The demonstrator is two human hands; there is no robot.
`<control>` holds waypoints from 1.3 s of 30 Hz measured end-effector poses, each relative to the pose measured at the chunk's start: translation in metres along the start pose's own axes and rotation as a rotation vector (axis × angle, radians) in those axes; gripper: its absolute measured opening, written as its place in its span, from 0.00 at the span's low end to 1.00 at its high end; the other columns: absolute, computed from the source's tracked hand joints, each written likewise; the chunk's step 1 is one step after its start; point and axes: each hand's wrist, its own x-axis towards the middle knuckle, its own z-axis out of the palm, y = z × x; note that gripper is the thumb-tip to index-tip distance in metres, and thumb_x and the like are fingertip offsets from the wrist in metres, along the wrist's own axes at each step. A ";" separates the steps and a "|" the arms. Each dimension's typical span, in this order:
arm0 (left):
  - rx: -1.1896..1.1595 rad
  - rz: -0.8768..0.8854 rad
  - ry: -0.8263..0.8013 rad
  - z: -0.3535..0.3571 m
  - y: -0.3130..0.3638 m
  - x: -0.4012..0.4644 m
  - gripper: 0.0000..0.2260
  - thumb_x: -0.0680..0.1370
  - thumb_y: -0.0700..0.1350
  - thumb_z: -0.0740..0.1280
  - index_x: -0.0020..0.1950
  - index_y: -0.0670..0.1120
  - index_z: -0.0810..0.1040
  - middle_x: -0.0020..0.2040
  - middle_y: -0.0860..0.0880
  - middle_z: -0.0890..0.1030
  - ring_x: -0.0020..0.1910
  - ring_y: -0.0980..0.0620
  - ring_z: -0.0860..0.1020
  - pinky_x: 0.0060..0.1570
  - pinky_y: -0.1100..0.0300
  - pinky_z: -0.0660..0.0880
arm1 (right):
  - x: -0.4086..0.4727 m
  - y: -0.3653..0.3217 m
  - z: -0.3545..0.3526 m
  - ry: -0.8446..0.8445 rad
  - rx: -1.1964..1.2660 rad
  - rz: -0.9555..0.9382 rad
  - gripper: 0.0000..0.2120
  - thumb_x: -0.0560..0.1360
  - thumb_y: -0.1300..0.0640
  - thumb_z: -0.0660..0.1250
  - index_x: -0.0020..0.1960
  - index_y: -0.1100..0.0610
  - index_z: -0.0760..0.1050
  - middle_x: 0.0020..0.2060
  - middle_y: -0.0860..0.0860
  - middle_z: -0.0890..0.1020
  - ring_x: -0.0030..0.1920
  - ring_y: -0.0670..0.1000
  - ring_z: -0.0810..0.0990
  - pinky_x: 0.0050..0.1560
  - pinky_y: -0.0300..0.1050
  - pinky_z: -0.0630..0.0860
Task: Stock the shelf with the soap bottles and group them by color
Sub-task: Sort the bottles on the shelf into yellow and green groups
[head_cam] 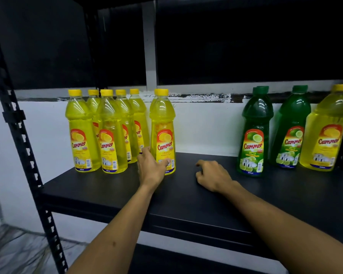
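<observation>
Several yellow soap bottles (107, 125) stand clustered at the left of the black shelf (186, 198). A separate yellow bottle (163, 123) stands just right of them, with another directly behind it. My left hand (151, 169) wraps around the lower part of this front bottle, thumb on its left side and fingers across the label. My right hand (212, 177) rests on the shelf board in the middle, fingers loosely curled and holding nothing. At the right stand two green bottles (254, 125) (292, 119), and a lone yellow bottle (327, 125) at the far right.
A black perforated upright post (22, 145) runs down the left side of the shelving. A white wall (202, 127) lies behind the bottles, with dark windows above. The shelf's front edge (186, 224) lies under my forearms. A wide gap of bare board separates the yellow cluster from the green bottles.
</observation>
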 end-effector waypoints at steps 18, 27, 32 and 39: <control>-0.137 -0.157 0.079 0.001 -0.015 0.029 0.23 0.76 0.40 0.70 0.70 0.47 0.68 0.60 0.44 0.79 0.60 0.42 0.77 0.58 0.47 0.76 | 0.014 0.014 0.005 -0.023 -0.022 0.056 0.17 0.79 0.51 0.55 0.62 0.55 0.74 0.58 0.54 0.80 0.57 0.57 0.77 0.56 0.52 0.75; -0.099 -0.185 0.113 0.002 -0.014 0.038 0.17 0.77 0.39 0.70 0.63 0.44 0.69 0.60 0.41 0.77 0.59 0.41 0.76 0.54 0.48 0.76 | 0.016 0.018 0.007 -0.008 -0.012 0.040 0.16 0.79 0.50 0.55 0.60 0.54 0.75 0.56 0.53 0.80 0.55 0.55 0.77 0.55 0.50 0.74; -0.066 -0.167 0.087 0.005 -0.017 0.042 0.18 0.78 0.40 0.68 0.66 0.44 0.66 0.63 0.41 0.75 0.61 0.40 0.75 0.55 0.47 0.76 | 0.018 0.019 0.008 -0.005 -0.018 0.033 0.16 0.79 0.50 0.55 0.60 0.54 0.75 0.57 0.53 0.80 0.55 0.55 0.77 0.56 0.50 0.74; -0.024 -0.138 0.062 0.005 -0.016 0.045 0.18 0.79 0.39 0.66 0.66 0.43 0.64 0.63 0.41 0.74 0.61 0.39 0.74 0.54 0.47 0.75 | 0.020 0.020 0.009 0.001 -0.029 0.021 0.16 0.79 0.50 0.55 0.61 0.54 0.75 0.56 0.53 0.80 0.55 0.55 0.77 0.55 0.50 0.75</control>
